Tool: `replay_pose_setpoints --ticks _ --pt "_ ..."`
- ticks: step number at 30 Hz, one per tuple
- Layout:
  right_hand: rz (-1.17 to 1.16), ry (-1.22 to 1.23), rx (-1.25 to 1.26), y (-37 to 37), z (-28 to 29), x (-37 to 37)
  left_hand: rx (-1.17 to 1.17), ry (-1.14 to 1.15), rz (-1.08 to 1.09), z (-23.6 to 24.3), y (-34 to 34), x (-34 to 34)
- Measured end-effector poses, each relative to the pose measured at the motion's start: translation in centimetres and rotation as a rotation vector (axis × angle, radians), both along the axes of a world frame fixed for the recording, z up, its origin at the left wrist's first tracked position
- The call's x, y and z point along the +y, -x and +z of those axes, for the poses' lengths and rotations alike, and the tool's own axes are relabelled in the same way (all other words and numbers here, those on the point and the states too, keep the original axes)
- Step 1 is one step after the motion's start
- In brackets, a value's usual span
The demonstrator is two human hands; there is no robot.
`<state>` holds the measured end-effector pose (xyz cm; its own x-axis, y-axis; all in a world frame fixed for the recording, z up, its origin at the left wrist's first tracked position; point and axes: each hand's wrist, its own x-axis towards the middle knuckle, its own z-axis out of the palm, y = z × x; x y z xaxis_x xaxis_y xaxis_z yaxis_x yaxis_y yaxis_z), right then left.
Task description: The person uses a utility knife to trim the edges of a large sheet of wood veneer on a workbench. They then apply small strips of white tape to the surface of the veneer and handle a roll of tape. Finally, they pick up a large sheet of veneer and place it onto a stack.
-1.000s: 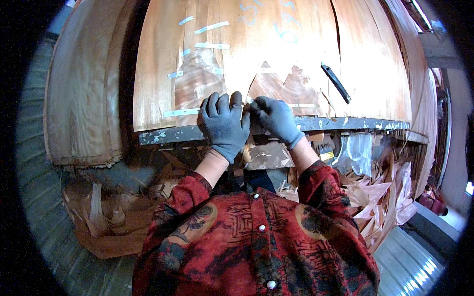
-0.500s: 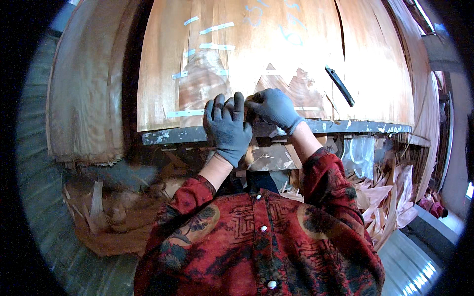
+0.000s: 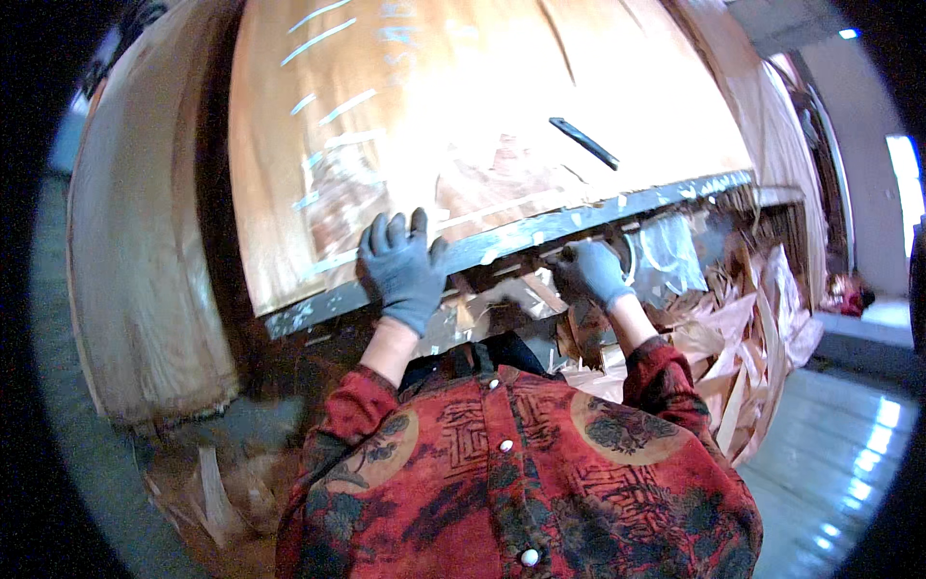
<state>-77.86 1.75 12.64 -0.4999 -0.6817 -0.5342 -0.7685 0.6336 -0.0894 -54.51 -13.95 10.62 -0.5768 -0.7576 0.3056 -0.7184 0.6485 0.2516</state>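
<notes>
A large sheet of thin wood veneer point(image 3: 482, 125) lies on a work table with a grey metal front edge point(image 3: 540, 230). Pale tape strips point(image 3: 333, 106) cross its left part. My left hand point(image 3: 403, 265), in a grey glove, rests flat on the near edge of the sheet, fingers spread, holding nothing. My right hand point(image 3: 590, 272), also gloved, is below the table edge, by a clear roll of tape point(image 3: 632, 253); whether it grips the roll is unclear. A black knife-like tool point(image 3: 584, 143) lies on the veneer to the right.
A second stack of veneer point(image 3: 145, 280) stands to the left. Torn veneer scraps point(image 3: 743, 328) pile under and right of the table. Pale floor point(image 3: 839, 444) shows at lower right.
My right hand has dropped from the veneer's surface to below the table edge. My left hand stays on the sheet's edge. The view has tilted and shifted.
</notes>
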Motion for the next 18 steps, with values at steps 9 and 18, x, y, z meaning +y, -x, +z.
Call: replay_pose_setpoints --ticks 9,18 --pt "0.078 0.691 0.399 5.9 -0.6 1.9 -0.12 -0.04 -0.177 2.2 1.0 3.2" --pt "0.599 0.619 0.214 10.0 -0.5 -3.3 -0.017 -0.054 -0.242 0.6 13.5 2.6"
